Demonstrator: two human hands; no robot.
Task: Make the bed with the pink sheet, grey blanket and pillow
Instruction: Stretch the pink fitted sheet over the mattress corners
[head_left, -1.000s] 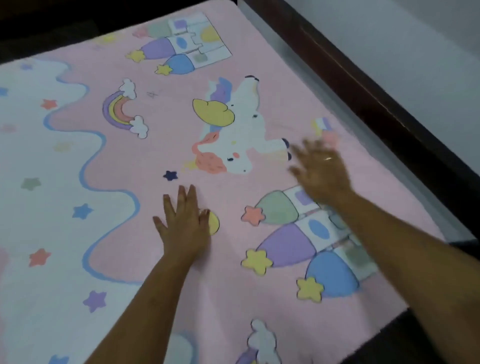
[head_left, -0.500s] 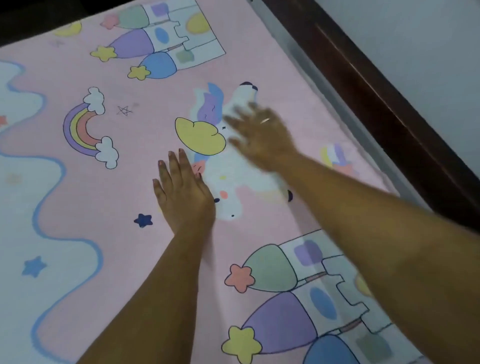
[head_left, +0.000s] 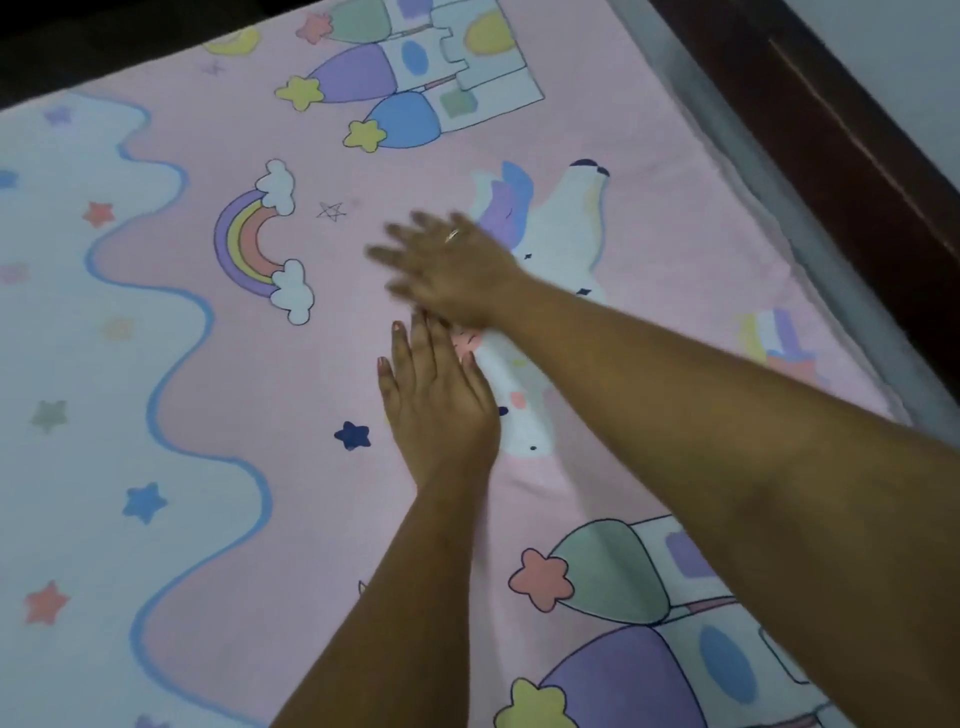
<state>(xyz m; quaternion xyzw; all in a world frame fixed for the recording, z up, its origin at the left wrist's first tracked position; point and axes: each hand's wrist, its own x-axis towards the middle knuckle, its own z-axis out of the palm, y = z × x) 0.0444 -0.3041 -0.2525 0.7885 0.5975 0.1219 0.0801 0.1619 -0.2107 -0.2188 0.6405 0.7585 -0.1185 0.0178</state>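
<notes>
1. Fabric of the pink sheet (head_left: 363, 530) lies spread flat across the bed and fills most of the view; a pale wavy band with small stars runs down its left side
2. Prints on it: a rainbow (head_left: 260, 239) with clouds to the left of the hands, a unicorn (head_left: 566, 228) partly hidden under them, one castle (head_left: 431, 67) at the far end and another castle (head_left: 649, 654) near the bottom right
3. Left hand (head_left: 439, 402) rests palm down on the sheet with fingers straight and held together, gripping nothing; it lies just right of a navy star (head_left: 352, 435) and covers the unicorn's near edge
4. Right hand (head_left: 452, 265) is motion-blurred, palm down with fingers spread and relaxed, holding nothing; it sits just beyond the left fingertips, and whether it touches the cloth cannot be told
5. Its one finger carries a ring (head_left: 452, 235)
6. Along the sheet's right edge runs a grey strip (head_left: 753, 171), then the dark wooden bed frame (head_left: 831, 130), with a pale wall (head_left: 909, 52) behind
</notes>
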